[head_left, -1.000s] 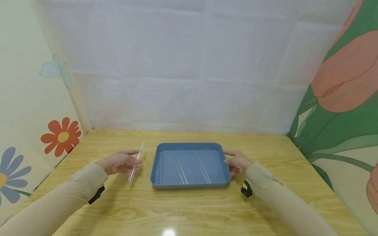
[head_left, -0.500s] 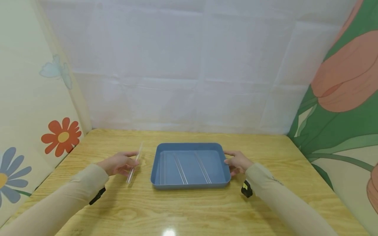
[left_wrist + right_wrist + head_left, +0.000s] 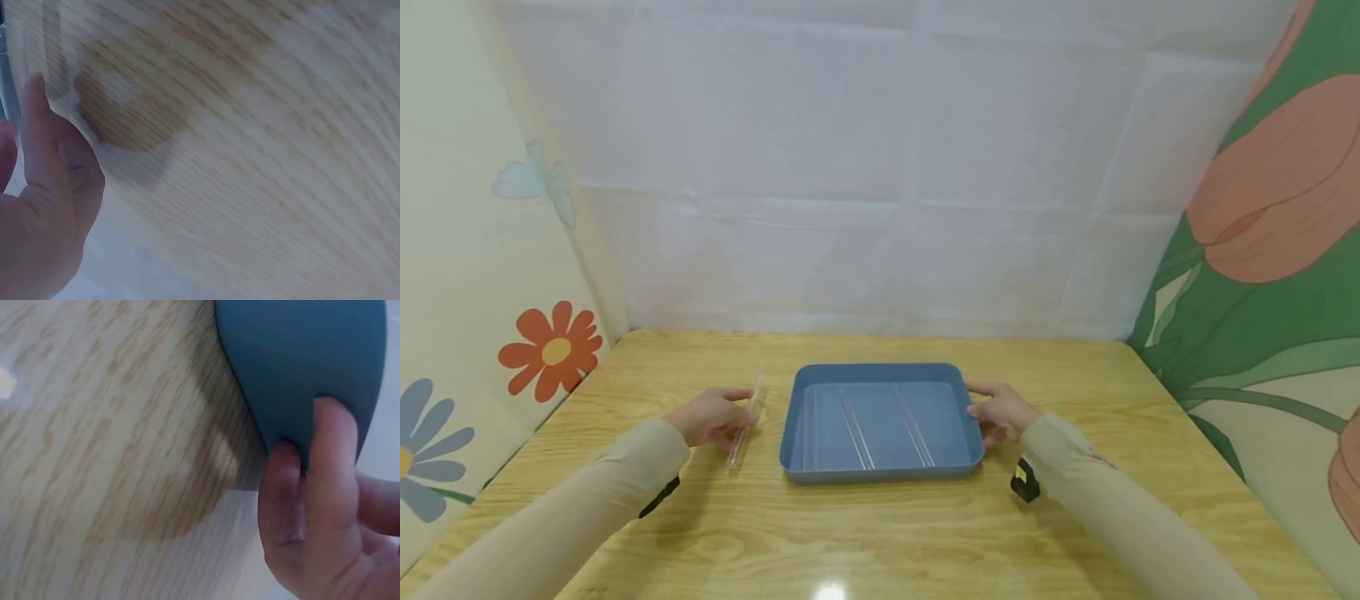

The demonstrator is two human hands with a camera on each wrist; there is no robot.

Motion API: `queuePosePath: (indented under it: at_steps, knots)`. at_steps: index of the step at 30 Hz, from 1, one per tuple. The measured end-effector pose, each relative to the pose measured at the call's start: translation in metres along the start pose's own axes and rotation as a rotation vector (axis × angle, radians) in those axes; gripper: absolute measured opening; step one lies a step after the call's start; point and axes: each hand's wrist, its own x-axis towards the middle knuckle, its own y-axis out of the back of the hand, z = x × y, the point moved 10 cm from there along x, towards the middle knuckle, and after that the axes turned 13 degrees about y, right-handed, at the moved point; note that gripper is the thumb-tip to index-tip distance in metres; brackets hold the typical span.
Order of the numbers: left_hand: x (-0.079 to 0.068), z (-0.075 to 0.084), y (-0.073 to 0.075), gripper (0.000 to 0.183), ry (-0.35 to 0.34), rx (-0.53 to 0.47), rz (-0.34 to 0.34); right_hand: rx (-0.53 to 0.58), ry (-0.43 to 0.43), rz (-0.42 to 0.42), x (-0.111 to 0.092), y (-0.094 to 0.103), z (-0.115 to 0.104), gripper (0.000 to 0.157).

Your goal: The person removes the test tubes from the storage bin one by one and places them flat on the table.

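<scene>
In the head view, my left hand (image 3: 718,415) pinches a slim clear rod (image 3: 745,433) between thumb and fingers, just left of a blue tray (image 3: 880,475). The rod leans with its far end toward the tray; in the left wrist view only part of the clear rod (image 3: 17,69) shows at the left edge. Inside the tray lie three clear rods, roughly parallel: a left one (image 3: 811,429), a middle one (image 3: 857,433) and a right one (image 3: 916,429). Fingertips of my right hand (image 3: 1002,412) touch the tray's right outer wall (image 3: 294,369), with the fingers fairly straight.
A wood-grain table (image 3: 880,533) carries the tray. White cloth (image 3: 880,167) hangs behind it, and printed flower panels stand at the left (image 3: 557,350) and right (image 3: 1262,333). A dark device (image 3: 1025,482) is strapped at the right wrist.
My left hand shifts slightly, first left, then back toward the tray, and the rod dips a little lower. My right hand and the tray stay in place.
</scene>
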Motion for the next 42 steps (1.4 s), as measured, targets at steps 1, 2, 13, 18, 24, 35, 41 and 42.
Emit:
queuePosePath:
  at_steps: [1, 2, 13, 18, 24, 35, 41, 42]
  knots:
    - [0.001, 0.0, 0.0, 0.069, 0.004, -0.001, 0.005, -0.002, 0.002, -0.002, 0.0, 0.0, 0.0, 0.056]
    - [0.002, 0.0, 0.0, 0.069, 0.005, -0.001, 0.009, -0.004, 0.002, -0.003, 0.0, 0.0, -0.001, 0.055]
    - [0.007, 0.001, -0.001, 0.066, 0.023, 0.051, 0.071, 0.004, -0.002, -0.003, 0.0, 0.0, -0.001, 0.056]
    - [0.006, 0.005, -0.002, 0.067, -0.002, 0.1, 0.114, 0.005, 0.002, -0.001, 0.0, 0.0, -0.001, 0.056]
    - [0.007, 0.007, -0.003, 0.068, -0.02, 0.181, 0.185, -0.002, 0.005, -0.001, 0.0, 0.0, -0.001, 0.055]
    - [0.01, 0.008, -0.005, 0.068, -0.029, 0.239, 0.247, -0.001, 0.007, -0.001, 0.0, 0.0, 0.0, 0.055]
    - [0.013, 0.006, -0.004, 0.073, -0.022, 0.223, 0.206, -0.01, 0.003, -0.003, 0.0, 0.0, 0.0, 0.055]
    - [0.013, 0.006, -0.004, 0.073, -0.021, 0.222, 0.202, -0.009, 0.0, -0.002, 0.0, 0.0, 0.0, 0.055]
